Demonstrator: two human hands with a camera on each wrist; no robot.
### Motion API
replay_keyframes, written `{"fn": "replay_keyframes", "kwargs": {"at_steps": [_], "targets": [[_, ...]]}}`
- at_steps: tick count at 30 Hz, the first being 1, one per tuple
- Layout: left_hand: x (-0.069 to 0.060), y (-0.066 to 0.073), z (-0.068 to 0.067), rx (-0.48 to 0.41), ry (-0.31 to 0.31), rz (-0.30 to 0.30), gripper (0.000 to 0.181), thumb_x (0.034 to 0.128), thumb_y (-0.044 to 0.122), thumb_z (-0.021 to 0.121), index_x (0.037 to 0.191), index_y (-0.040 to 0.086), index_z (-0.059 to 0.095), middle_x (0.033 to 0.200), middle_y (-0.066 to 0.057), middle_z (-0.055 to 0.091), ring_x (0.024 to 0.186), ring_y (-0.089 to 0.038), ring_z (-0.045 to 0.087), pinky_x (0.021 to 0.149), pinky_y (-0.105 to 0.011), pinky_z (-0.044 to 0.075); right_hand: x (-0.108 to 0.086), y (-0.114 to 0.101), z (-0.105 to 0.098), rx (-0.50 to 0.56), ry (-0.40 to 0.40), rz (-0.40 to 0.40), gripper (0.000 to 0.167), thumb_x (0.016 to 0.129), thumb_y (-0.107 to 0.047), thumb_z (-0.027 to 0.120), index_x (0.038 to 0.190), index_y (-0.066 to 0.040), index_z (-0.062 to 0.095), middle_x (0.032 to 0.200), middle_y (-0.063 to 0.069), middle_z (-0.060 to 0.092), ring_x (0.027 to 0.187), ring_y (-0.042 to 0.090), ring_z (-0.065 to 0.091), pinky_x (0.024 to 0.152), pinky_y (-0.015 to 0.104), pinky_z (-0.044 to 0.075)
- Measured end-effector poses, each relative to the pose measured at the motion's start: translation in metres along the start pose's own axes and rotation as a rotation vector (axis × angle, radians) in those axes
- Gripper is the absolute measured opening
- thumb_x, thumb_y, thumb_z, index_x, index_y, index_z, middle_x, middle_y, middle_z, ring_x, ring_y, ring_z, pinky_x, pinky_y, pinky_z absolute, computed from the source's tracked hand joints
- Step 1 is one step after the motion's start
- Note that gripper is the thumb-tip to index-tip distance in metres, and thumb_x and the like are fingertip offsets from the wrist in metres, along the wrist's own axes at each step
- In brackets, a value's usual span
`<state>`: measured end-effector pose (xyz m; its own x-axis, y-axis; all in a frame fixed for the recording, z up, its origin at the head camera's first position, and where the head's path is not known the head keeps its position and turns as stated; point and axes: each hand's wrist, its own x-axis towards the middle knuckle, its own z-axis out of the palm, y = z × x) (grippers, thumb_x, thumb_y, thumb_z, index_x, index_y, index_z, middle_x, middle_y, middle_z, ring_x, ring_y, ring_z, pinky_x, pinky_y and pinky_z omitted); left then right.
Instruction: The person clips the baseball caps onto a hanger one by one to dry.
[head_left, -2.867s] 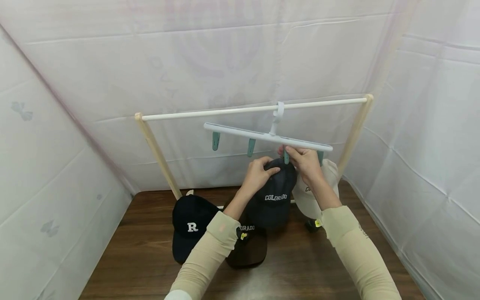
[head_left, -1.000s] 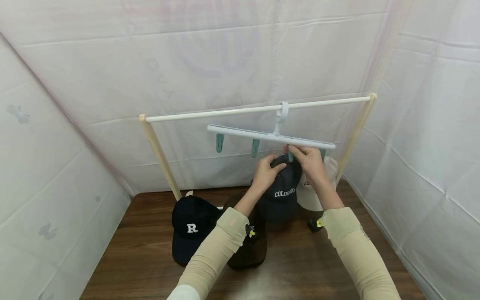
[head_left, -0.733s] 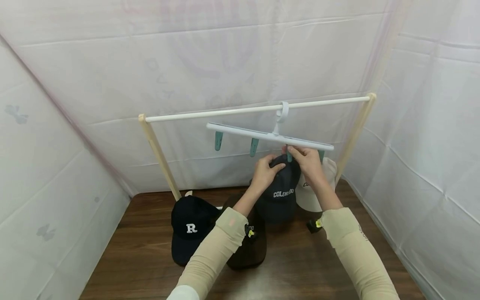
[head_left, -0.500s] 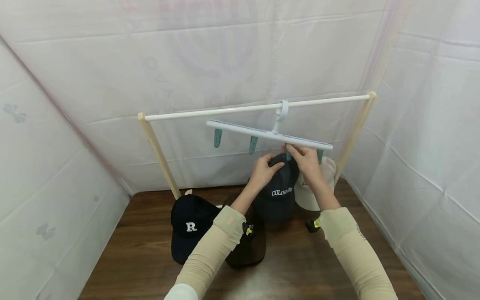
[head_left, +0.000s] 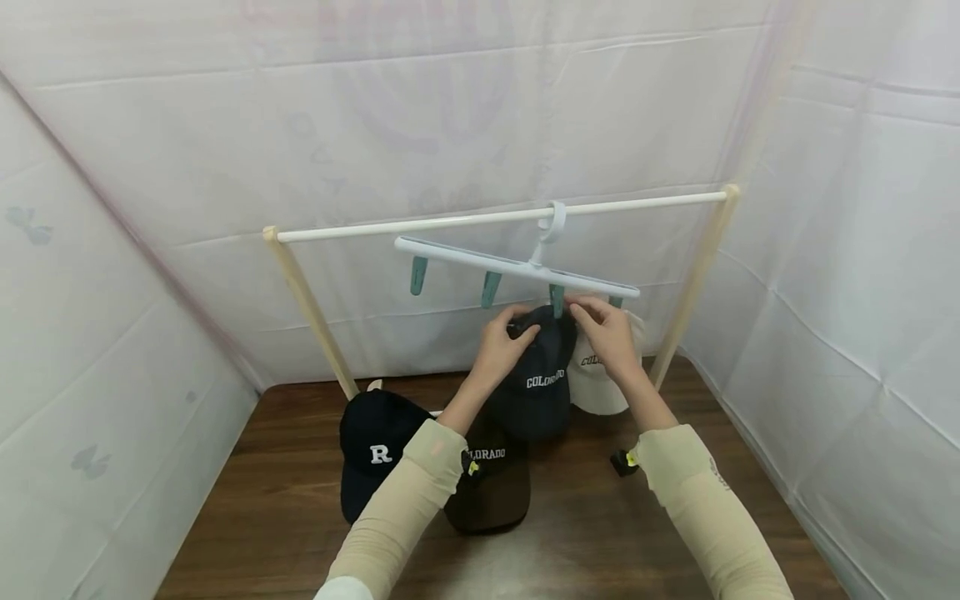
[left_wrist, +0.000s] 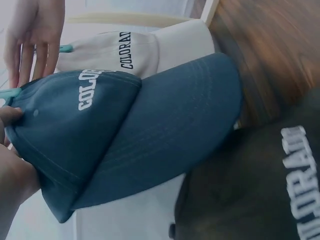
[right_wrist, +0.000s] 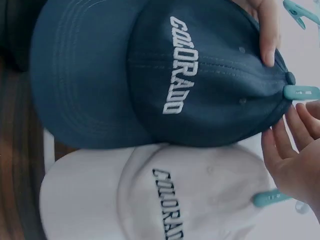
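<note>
Landmark: long, pale bluish-white plastic hanger [head_left: 465, 256], slanted, left end higher. Closest in, two beige cloth sleeves [head_left: 393, 500], below the hanger. Under it, a dark brown wood-grain desk [head_left: 585, 533].

On the desk, left of the hanger's middle and below it: dark brown fabric cap [head_left: 491, 500] with pale lettering, partly behind a sleeve. Below the hanger's left end: black fabric cap [head_left: 363, 425] with a white R, also partly covered.

Just under the hanger's middle, left hand [head_left: 498, 346] pinches the crown of a dark blue fabric baseball cap [head_left: 536, 400], white COLORADO across the front; thumb on the near face. That cap sits brim down beneath the hanger's third teal plastic clip [head_left: 557, 300] from the left, the clip's end over the crown edge. Right hand [head_left: 609, 340] under the hanger's right half, fingers extended and narrowly spread, gripping nothing; cannot tell whether fingertips touch the blue cap's edge.

Below the hanger's right end, partly behind the right hand: cream fabric cap [right_wrist: 200, 200], dark COLORADO lettering, rightmost teal clip [right_wrist: 270, 197] on its crown. Two more teal clips [head_left: 491, 289] on the hanger's left half.

Above the hanger, its hook [head_left: 555, 221] loops a white round rail [head_left: 412, 225] between pale wooden posts [head_left: 311, 312]. Behind the hanger, creased white cloth [head_left: 450, 100].
</note>
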<state>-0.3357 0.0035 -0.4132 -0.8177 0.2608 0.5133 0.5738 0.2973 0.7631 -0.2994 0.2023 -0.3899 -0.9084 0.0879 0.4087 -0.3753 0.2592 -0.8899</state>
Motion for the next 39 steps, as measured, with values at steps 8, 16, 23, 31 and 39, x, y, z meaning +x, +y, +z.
{"fn": "replay_keyframes", "kwargs": {"at_steps": [8, 16, 23, 31, 39], "targets": [[-0.011, -0.009, -0.023, 0.009, 0.075, 0.018, 0.033, 0.0972, 0.021, 0.072, 0.128, 0.008, 0.066, 0.123, -0.009, 0.068, 0.112, -0.027, 0.063, 0.096, -0.046, 0.052, -0.009, 0.009, 0.0, 0.015, -0.014, -0.044, 0.024, 0.104, -0.006, 0.058, 0.122, 0.004, 0.069, 0.121, 0.021, 0.07, 0.107, 0.017, 0.068, 0.091, 0.02, 0.053], [-0.018, -0.012, -0.043, -0.029, 0.119, 0.039, 0.033, 0.1, 0.02, 0.068, 0.13, 0.005, 0.064, 0.128, -0.008, 0.066, 0.12, -0.028, 0.06, 0.105, -0.045, 0.047, -0.02, 0.015, 0.004, -0.028, -0.071, -0.065, 0.023, 0.103, -0.005, 0.058, 0.121, 0.002, 0.071, 0.116, 0.02, 0.072, 0.107, 0.034, 0.069, 0.088, 0.02, 0.053], [-0.037, -0.02, -0.058, -0.017, 0.124, 0.026, 0.026, 0.1002, 0.008, 0.064, 0.125, 0.002, 0.066, 0.124, -0.017, 0.066, 0.119, -0.029, 0.06, 0.103, -0.047, 0.047, -0.049, -0.004, 0.015, -0.09, -0.161, -0.081, 0.023, 0.102, -0.001, 0.058, 0.121, 0.002, 0.071, 0.117, 0.018, 0.072, 0.109, 0.034, 0.069, 0.086, 0.016, 0.051], [-0.068, -0.034, -0.07, 0.054, 0.076, -0.032, 0.027, 0.1004, 0.007, 0.059, 0.126, 0.003, 0.066, 0.125, -0.015, 0.065, 0.116, -0.029, 0.06, 0.103, -0.052, 0.047, -0.08, -0.019, 0.03, -0.163, -0.239, -0.13, 0.021, 0.1, 0.004, 0.059, 0.116, 0.004, 0.072, 0.111, 0.019, 0.074, 0.102, 0.034, 0.071, 0.087, 0.035, 0.057], [-0.092, -0.042, -0.077, 0.133, 0.042, -0.056, 0.025, 0.1004, 0.008, 0.061, 0.124, 0.014, 0.067, 0.122, -0.004, 0.067, 0.113, -0.022, 0.063, 0.098, -0.042, 0.051, -0.091, 0.021, 0.044, -0.121, -0.317, -0.126, 0.022, 0.101, 0.004, 0.058, 0.117, 0.001, 0.073, 0.117, 0.015, 0.073, 0.105, 0.032, 0.071, 0.09, 0.036, 0.057]]}}
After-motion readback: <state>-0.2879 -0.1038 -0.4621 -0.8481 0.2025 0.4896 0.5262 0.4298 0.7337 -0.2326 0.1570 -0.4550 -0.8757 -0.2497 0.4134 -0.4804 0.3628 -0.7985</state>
